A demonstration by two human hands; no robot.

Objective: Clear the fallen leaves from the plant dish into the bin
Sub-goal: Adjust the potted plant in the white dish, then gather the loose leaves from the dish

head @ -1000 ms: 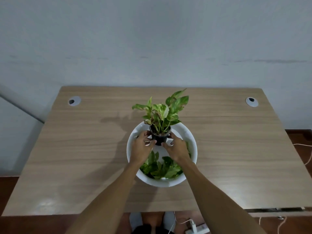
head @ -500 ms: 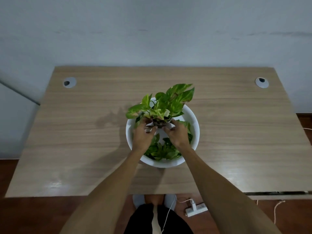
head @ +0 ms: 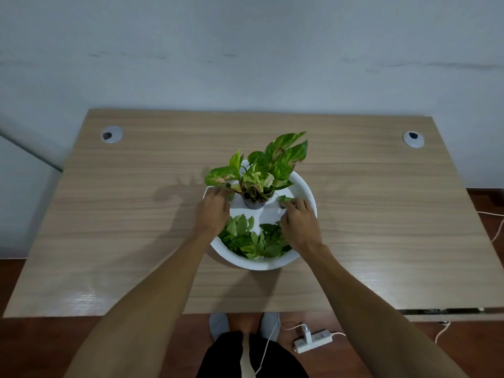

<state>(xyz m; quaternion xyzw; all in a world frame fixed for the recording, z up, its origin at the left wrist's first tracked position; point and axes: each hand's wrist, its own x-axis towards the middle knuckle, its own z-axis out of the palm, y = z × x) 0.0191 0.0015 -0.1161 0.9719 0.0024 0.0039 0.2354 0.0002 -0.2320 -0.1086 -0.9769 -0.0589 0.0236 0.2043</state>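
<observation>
Left grommet (head: 111,134): a round grey cable port set in the far left corner of the desk.
Desk (head: 114,219): light wood grain top, pushed against a pale wall; the plant's shadow falls on it left of the dish.
Left hand (head: 214,211): palm down over the left rim of the dish, fingers loosely spread and reaching toward the pot; it grips nothing that can be seen, though the fingertips are partly hidden under a low leaf of the plant.
Plant dish (head: 302,186): a round white bowl at the middle of the desk, holding both the pot and the loose leaves.
Fallen leaves (head: 246,240): a heap of green leaves lying in the near half of the dish, between the two wrists; the far half of the dish floor shows bare white.
Pot (head: 256,201): small and dark, upright in the far half of the dish, between the two hands and touched by neither as far as can be seen.
Plant (head: 268,170): variegated green and yellow leaves, some browned at the edges, leaning toward the right.
Right hand (head: 300,223): palm down over the right side of the dish, fingers curled at a single small leaf (head: 285,198) just right of the pot; whether the fingertips actually pinch it cannot be told.
Right grommet (head: 413,138): matching grey port in the far right corner.
Power strip (head: 313,341): white, on the brown floor below the desk's near edge, with a plug and cable in it.
</observation>
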